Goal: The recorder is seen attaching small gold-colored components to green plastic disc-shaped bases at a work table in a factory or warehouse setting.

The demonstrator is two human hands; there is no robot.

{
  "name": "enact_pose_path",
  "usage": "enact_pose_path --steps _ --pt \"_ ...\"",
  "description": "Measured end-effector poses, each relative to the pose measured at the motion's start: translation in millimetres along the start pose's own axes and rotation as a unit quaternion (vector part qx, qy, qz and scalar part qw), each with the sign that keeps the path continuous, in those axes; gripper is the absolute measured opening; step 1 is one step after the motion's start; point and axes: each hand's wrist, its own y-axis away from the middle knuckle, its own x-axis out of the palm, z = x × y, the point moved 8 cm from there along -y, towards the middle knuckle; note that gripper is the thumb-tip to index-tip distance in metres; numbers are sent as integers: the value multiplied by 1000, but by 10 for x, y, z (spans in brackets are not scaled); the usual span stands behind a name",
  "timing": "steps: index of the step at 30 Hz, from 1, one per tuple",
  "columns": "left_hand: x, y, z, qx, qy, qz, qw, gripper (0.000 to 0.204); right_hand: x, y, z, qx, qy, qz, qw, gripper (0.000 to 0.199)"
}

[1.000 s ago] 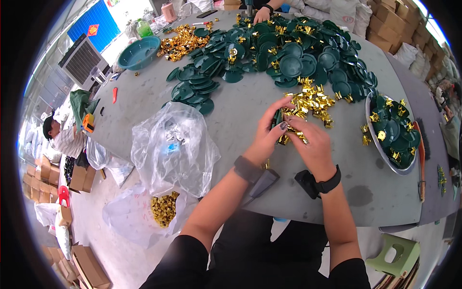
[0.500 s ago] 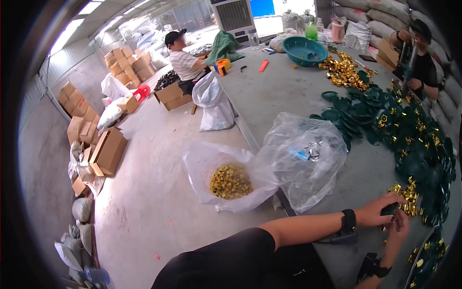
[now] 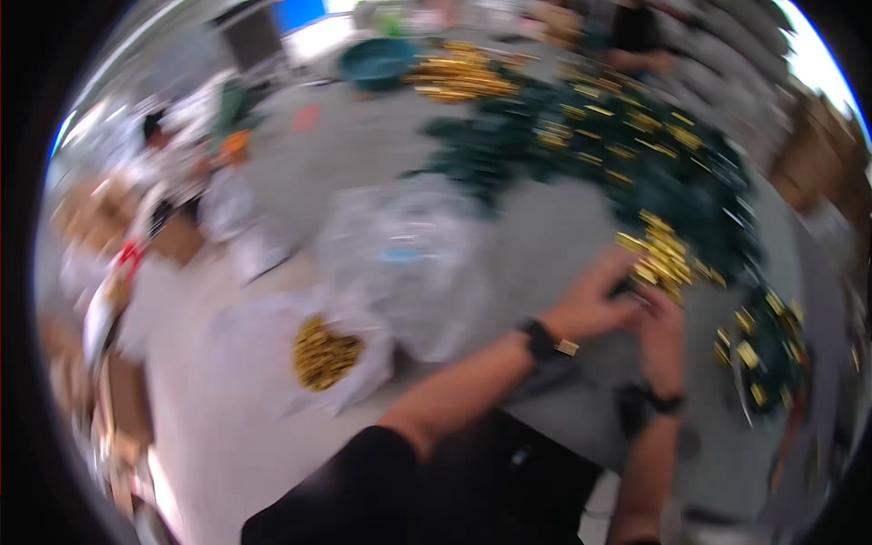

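Observation:
Motion smears this view. My left hand (image 3: 595, 295) is closed around a dark green disc (image 3: 624, 288), which mostly hides behind the fingers. Close against it, my right hand (image 3: 663, 336) has its fingers bent in toward the disc; whatever they pinch is too blurred to make out. Just beyond both hands lies a small heap of shiny gold pieces (image 3: 668, 259). Behind that heap spreads a large pile of dark green discs (image 3: 672, 195) with gold pieces scattered over it. One gold piece (image 3: 568, 347) shows beside my left wristband.
A clear plastic bag (image 3: 409, 263) lies on the grey table (image 3: 563, 209), left of my hands. Beside it a white sack (image 3: 245, 354) holds gold pieces. Farther off are a teal basin (image 3: 377, 64) and more gold pieces (image 3: 463, 73). One person (image 3: 636, 36) is across the table, another (image 3: 168, 154) far left.
The whole view has swung to the right, so the table and bags sit farther left in it. Both hands stay together at the gold heap, the disc still held.

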Motion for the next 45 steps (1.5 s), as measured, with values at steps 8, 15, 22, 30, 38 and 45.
enact_pose_path --steps 8,15,22,30,38,45 --pt "-279 -50 286 -166 98 -123 974 42 -1088 479 801 -140 27 -222 965 36" --pt "-259 -47 280 -183 99 -130 969 36 -3142 1303 1434 -139 454 -465 747 36" --pt "-294 -31 221 -219 85 -131 963 38 -3923 1785 384 -8 240 -532 812 38" --pt "-330 -79 303 -208 114 -142 961 36 -3820 1747 622 0 505 -517 691 46" --pt "-525 12 604 -260 467 -215 817 44 -1902 759 1049 -139 413 -374 818 28" --pt "-603 83 863 -339 514 -263 743 41 -650 -87 -23 -20 449 22 893 34"
